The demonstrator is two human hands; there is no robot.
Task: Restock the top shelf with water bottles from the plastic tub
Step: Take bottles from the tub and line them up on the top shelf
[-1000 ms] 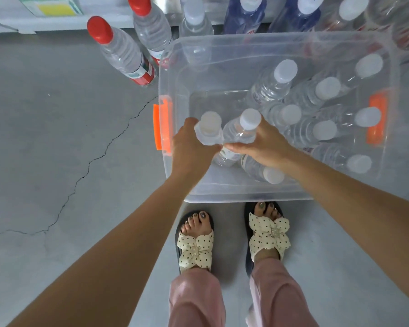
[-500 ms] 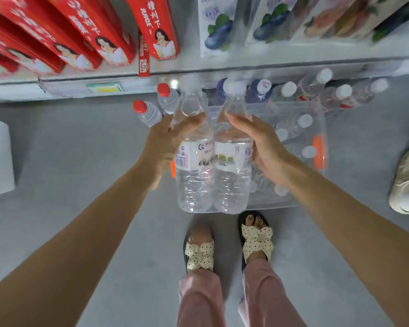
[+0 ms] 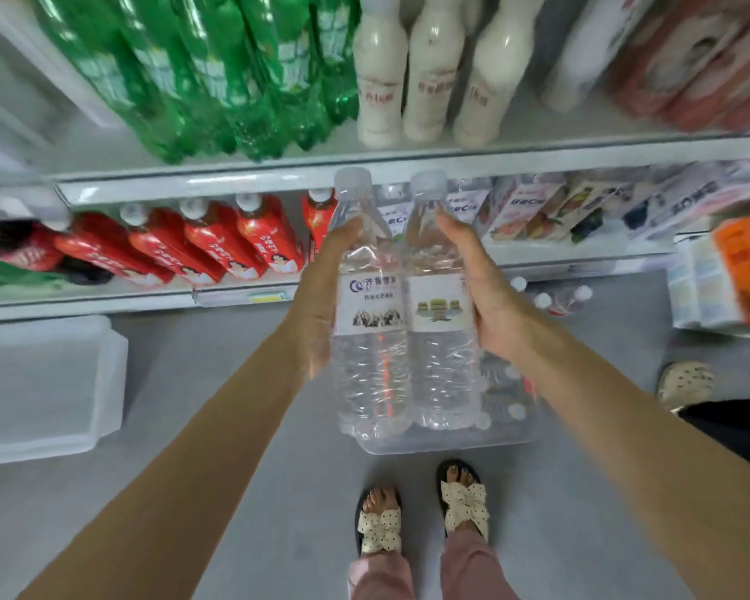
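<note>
Green bottles [image 3: 217,80] stand beside white bottles [image 3: 434,80]; red drinks [image 3: 217,249] below.

Pink trousers [image 3: 379,580], loose at the hem. Just beyond the trousers' hems, left sandal [image 3: 375,540] and right sandal [image 3: 464,506]: open-toed, black-soled, each topped with a cream bow [image 3: 382,527] with dark polka dots. To either side of the trousers, forearms [image 3: 200,448] bare up to the left hand [image 3: 321,296] and right hand [image 3: 490,305].

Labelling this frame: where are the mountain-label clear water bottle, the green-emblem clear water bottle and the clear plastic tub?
Mountain-label clear water bottle [image 3: 371,305], head view, on its label.
Green-emblem clear water bottle [image 3: 439,305], head view, on its label.
Clear plastic tub [image 3: 460,443], head view, on its near wall.
</note>
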